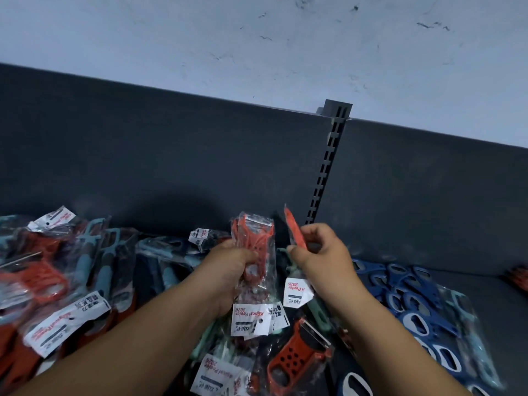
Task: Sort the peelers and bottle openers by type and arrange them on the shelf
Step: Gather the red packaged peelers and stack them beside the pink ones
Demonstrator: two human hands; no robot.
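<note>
The left hand (237, 270) was clamped on a bunch of red peelers (253, 238) in clear plastic bags. Its fingers were curled round the handles, the heads stood upright above the fist, and white labels (248, 318) printed "Magical Peeler 2026" hung below the wrist. Just beside it, the right hand (320, 252) held a single red peeler (294, 227) between curled fingers and thumb. This peeler was seen edge-on, its tip tilted up and to the left, with its own white label (297, 290) dangling beneath. The two hands were close together but not touching, both raised above the dark grey shelf (491, 290).

To the left, a loose heap of bagged peelers (71, 267), red and pale teal, covered the shelf, their bags overlapping and the labels facing different ways. In front of the hands, between the forearms, lay another bagged red peeler (294, 358) with a perforated handle, on top of more bags and labels. To the right, a pile of blue bottle openers (408, 298) lay flat and overlapping, with a pale teal piece in plastic at its near right edge. At the far right edge, some blurred red items (518, 277) lay on the shelf; what they were could not be told.

Behind it all rose the dark back panel (171, 152), split by a slotted upright (328, 167), with a pale scuffed wall (257, 38) above.
</note>
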